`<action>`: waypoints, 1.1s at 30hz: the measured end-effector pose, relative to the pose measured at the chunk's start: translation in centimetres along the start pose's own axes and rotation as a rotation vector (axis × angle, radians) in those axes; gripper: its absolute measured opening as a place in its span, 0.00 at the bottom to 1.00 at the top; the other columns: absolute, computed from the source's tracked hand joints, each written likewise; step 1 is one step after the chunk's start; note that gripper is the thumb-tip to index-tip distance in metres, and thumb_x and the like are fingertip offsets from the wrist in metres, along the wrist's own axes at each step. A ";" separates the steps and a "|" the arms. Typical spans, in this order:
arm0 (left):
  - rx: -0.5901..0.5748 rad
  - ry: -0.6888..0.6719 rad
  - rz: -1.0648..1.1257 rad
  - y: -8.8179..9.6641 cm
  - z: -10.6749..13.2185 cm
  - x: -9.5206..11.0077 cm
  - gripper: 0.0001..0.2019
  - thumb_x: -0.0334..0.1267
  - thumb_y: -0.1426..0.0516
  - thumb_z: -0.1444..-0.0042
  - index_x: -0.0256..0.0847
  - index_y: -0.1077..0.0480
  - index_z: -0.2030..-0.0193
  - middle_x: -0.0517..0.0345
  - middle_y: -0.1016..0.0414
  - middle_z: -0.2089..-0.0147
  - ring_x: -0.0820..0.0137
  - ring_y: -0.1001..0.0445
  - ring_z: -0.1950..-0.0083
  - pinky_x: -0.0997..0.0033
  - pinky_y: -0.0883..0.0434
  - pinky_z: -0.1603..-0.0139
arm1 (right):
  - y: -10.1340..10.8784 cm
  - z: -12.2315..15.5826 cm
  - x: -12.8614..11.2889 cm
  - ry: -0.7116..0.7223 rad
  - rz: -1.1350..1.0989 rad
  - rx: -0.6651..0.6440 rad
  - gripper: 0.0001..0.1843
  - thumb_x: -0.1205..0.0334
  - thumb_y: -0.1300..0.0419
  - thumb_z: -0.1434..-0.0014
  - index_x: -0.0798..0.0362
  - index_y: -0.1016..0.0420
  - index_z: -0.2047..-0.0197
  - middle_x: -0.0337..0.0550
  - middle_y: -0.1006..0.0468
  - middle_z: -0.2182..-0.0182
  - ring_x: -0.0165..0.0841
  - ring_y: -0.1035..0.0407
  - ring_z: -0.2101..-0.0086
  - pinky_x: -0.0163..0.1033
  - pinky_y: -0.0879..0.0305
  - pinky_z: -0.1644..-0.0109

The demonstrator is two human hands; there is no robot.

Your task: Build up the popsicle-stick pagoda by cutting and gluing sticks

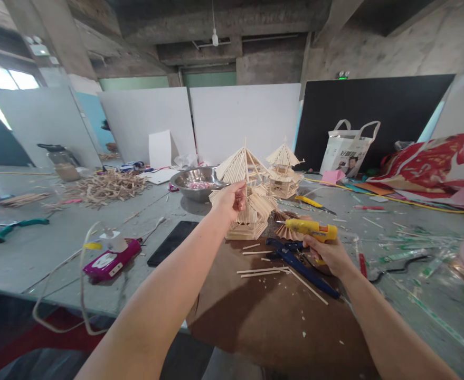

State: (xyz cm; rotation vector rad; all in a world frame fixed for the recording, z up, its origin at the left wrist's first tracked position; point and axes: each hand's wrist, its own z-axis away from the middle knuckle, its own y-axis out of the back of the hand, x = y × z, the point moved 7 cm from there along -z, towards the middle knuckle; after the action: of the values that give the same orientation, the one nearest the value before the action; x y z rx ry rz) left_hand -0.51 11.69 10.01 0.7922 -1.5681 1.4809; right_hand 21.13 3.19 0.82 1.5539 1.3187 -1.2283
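Near stick pavilion [252,215]: likely light, fragile; grasp base [244,232].
Left hand [234,200]: curled, grip unclear.
Right hand [329,254]: holding glue gun [312,228].

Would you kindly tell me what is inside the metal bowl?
Pinkish items show inside the metal bowl, too small to identify; whatever lies beneath them is covered and cannot be seen.

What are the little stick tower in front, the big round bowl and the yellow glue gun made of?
The front tower looks like bare wood, unpainted: its thin sticks are pale, straw-coloured and dull. The bowl is probably polished metal, maybe steel, since it's silvery with bright reflections. The glue gun seems to have a plastic body, smooth and bright yellow.
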 end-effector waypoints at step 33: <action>0.063 -0.126 -0.250 1.9 3.0 -1.8 0.12 0.45 0.46 0.58 0.37 0.37 0.76 0.67 0.40 0.86 0.81 0.47 0.90 0.79 0.52 0.89 | -0.1 0.1 -0.2 -0.086 -0.022 0.021 0.19 0.48 0.36 0.68 0.55 0.34 0.80 0.35 0.34 0.86 0.20 0.50 0.90 0.29 0.54 0.88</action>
State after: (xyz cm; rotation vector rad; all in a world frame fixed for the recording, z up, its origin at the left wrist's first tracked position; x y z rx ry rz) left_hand -1.71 8.74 7.63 1.0947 -1.4585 1.3242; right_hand 20.98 3.04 1.02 1.4880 1.2744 -1.3113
